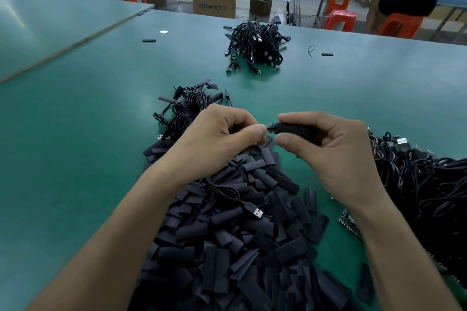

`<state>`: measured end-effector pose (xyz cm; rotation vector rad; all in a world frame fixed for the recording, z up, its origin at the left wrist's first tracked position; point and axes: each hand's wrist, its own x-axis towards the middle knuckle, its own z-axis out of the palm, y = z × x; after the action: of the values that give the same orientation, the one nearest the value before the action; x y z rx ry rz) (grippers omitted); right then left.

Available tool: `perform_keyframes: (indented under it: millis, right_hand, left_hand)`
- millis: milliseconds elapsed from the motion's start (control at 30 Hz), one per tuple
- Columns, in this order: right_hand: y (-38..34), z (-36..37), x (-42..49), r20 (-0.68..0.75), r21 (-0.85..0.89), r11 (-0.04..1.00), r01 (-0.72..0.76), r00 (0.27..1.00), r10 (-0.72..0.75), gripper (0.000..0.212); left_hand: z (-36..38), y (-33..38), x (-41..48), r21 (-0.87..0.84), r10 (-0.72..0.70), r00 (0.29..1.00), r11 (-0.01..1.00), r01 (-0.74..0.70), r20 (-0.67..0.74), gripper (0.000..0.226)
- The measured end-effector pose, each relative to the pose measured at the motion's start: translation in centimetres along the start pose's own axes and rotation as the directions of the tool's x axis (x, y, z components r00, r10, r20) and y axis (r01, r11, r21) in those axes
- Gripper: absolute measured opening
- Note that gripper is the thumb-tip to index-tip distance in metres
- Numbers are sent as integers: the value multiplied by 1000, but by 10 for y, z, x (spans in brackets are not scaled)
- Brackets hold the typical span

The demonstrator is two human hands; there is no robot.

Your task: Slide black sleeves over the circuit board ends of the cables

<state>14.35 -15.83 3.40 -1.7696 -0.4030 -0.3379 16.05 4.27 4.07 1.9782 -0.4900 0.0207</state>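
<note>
Heaped sleeves [227,247] underlie right hand [336,156] pinching one sleeve [290,127], left hand [217,139] pinching half-hidden board [271,128].

Single view, head-worn and wide-angle: it looks forward and down across the table [75,121], close over both forearms, left hand [217,134] and right hand [328,144] mid-frame, the table's far edge high up.

On the table [75,159] a sleeve heap [240,247] lies nearest, at centre; a cable tangle [417,184] lies right of it; a small cable bundle [187,106] sits just behind it; another bundle [255,45] lies well behind; above the heap, the left hand [217,134] pinches a circuit board end [271,128], left of the sleeve [293,129] held by the right hand [336,149].
</note>
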Motion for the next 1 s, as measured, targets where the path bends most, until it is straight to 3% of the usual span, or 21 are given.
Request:
perform_keyframes:
  millis: [200, 500, 1000]
  right_hand:
    - [2, 4, -1, -19, 37, 999, 36, 999, -36, 18]
    - [6, 10, 0, -60, 191, 981, -21, 998, 33, 8]
    - [6, 1, 3, -70, 181, 982, 44, 997, -32, 11]
  left_hand:
    - [5, 2, -1, -15, -3, 1000, 1000, 3, -5, 28]
    - [0, -1, 0, -5, 15, 1000, 1000, -15, 2, 27]
    - [-4, 0, -1, -17, 35, 999, 999, -35, -18, 26]
